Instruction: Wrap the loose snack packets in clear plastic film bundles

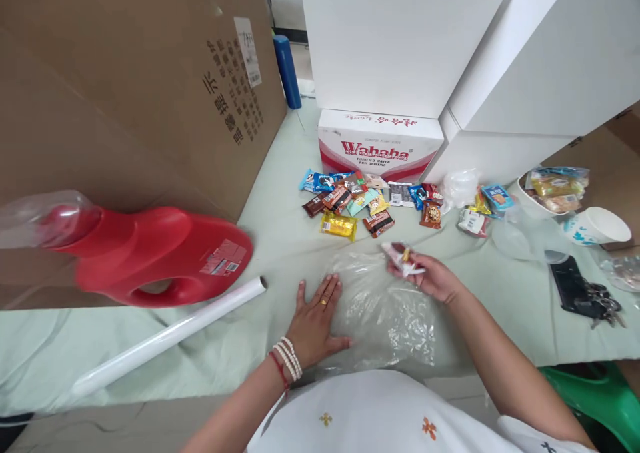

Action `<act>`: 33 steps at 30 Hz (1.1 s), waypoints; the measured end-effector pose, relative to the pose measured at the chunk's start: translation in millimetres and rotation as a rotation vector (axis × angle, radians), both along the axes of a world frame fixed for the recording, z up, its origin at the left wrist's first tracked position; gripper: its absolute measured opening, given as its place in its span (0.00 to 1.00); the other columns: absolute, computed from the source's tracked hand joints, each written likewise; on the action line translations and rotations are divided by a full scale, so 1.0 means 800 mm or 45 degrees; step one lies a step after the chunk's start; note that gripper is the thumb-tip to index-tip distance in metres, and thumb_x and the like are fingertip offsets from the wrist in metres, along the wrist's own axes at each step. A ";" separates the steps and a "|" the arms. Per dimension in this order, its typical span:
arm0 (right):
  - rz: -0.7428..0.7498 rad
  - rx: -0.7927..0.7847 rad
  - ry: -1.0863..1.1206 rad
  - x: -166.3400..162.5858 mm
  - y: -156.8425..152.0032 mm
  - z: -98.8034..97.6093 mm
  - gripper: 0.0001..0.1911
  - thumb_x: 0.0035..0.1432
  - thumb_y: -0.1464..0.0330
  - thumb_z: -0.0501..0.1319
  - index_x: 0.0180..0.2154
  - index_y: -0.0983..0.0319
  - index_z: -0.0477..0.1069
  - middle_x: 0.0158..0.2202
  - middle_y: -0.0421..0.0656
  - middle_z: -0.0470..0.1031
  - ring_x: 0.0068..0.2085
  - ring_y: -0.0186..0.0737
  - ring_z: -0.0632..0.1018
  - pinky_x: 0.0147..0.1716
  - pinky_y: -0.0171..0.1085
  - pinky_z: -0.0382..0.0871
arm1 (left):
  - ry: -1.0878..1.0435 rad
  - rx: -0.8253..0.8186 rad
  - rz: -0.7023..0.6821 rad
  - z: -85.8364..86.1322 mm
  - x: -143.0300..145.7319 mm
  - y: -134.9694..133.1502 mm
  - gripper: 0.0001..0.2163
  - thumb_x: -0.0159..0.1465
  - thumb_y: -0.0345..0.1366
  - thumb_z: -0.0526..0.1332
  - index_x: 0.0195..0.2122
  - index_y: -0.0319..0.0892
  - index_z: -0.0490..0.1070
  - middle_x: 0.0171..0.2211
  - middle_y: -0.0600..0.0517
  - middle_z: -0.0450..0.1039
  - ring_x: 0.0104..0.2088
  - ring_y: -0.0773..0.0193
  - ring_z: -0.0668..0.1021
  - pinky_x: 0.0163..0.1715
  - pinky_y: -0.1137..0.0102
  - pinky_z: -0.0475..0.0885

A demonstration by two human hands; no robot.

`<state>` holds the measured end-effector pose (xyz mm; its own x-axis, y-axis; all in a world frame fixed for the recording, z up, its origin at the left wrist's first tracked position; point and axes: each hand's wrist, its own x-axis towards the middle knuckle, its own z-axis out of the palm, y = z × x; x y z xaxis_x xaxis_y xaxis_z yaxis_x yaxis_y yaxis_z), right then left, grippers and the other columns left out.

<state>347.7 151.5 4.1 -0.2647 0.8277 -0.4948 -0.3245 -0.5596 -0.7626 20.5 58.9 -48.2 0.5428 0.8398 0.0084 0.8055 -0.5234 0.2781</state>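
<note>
Okay, head view: left hand (313, 329) palm-down, fingers spread, at the left edge of the crinkled clear plastic (385, 319) lying on the surface (283, 239). Right hand (437, 277) has its fingers pinching a red-and-white packet (401, 257) over the plastic's upper right part. Wrapped snacks (339, 225) lie beyond, in front of the Wahaha box (380, 147). White tube (175, 336) and red jug (165, 256) sit left of the left hand.

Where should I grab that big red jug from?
Probably by the loop handle of the red jug, coming from the near side: the handle runs along its near edge with an opening inside, while the brown cardboard box stands behind.
</note>
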 end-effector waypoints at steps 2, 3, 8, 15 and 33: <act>-0.301 0.037 -0.021 0.019 0.016 -0.004 0.17 0.52 0.62 0.68 0.44 0.60 0.76 0.45 0.48 0.84 0.45 0.48 0.85 0.48 0.49 0.81 | 0.005 0.004 0.003 -0.003 -0.003 0.005 0.55 0.58 0.71 0.56 0.75 0.35 0.43 0.73 0.30 0.51 0.72 0.39 0.59 0.69 0.38 0.28; -0.419 0.047 -0.049 0.027 0.025 -0.003 0.16 0.52 0.63 0.67 0.43 0.60 0.76 0.43 0.47 0.84 0.44 0.47 0.85 0.46 0.49 0.82 | 0.010 0.006 0.010 -0.004 -0.004 0.007 0.55 0.58 0.70 0.57 0.75 0.35 0.43 0.73 0.30 0.50 0.72 0.39 0.59 0.69 0.37 0.28; -0.461 0.179 -0.215 0.037 0.035 0.029 0.19 0.48 0.66 0.71 0.43 0.62 0.75 0.40 0.46 0.84 0.40 0.49 0.86 0.34 0.41 0.82 | -0.043 0.075 0.088 0.008 -0.003 0.010 0.46 0.61 0.61 0.60 0.73 0.37 0.52 0.72 0.31 0.54 0.72 0.38 0.58 0.69 0.36 0.39; -0.505 0.291 -0.216 0.007 -0.007 0.043 0.22 0.50 0.64 0.73 0.47 0.58 0.75 0.45 0.44 0.83 0.44 0.46 0.84 0.39 0.41 0.80 | -0.484 0.375 0.069 0.061 0.056 0.034 0.13 0.69 0.30 0.53 0.50 0.44 0.74 0.50 0.45 0.79 0.63 0.55 0.73 0.68 0.49 0.58; -0.694 0.127 -0.193 0.091 -0.100 -0.013 0.21 0.58 0.56 0.70 0.51 0.56 0.78 0.49 0.44 0.82 0.47 0.45 0.83 0.47 0.44 0.78 | 0.091 0.109 0.040 0.000 0.040 0.022 0.44 0.63 0.62 0.59 0.73 0.40 0.52 0.74 0.36 0.48 0.74 0.38 0.53 0.69 0.36 0.35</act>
<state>420.5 71.6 -6.3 0.2814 0.8693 -0.4063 -0.4290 -0.2647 -0.8636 52.9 76.5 -48.4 0.5180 0.8543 0.0432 0.8380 -0.5170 0.1745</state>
